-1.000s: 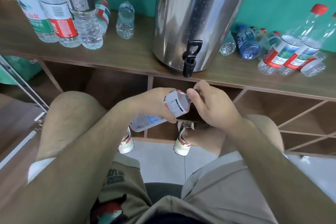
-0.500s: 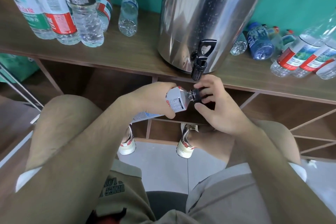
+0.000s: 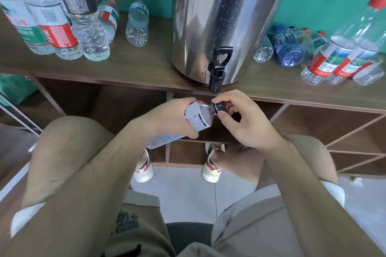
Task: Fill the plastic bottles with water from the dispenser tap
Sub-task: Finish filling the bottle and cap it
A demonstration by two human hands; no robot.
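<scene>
Two hands on one bottle (image 3: 198, 117), held in the air just below the front edge of the wooden surface (image 3: 135, 69), under the black tap (image 3: 217, 73). Left hand (image 3: 167, 117) wraps the grey-labelled body; the bottle is tilted, neck up-right, base down-left. Right hand (image 3: 246, 123) pinches the dark cap (image 3: 219, 107) at the neck between thumb and forefinger, other fingers loosely curled. Can't tell if the cap is threaded on or loose. Tap sticks out of the steel dispenser (image 3: 219, 16), mid-surface near the front edge. Left end: cluster of labelled bottles (image 3: 83, 16). One clear bottle (image 3: 136, 25) lies on its side between the cluster and the dispenser, toward the back edge. Just right of the dispenser: blue bottle (image 3: 289, 48) on its side. Right end: red-labelled bottles (image 3: 330, 60).
</scene>
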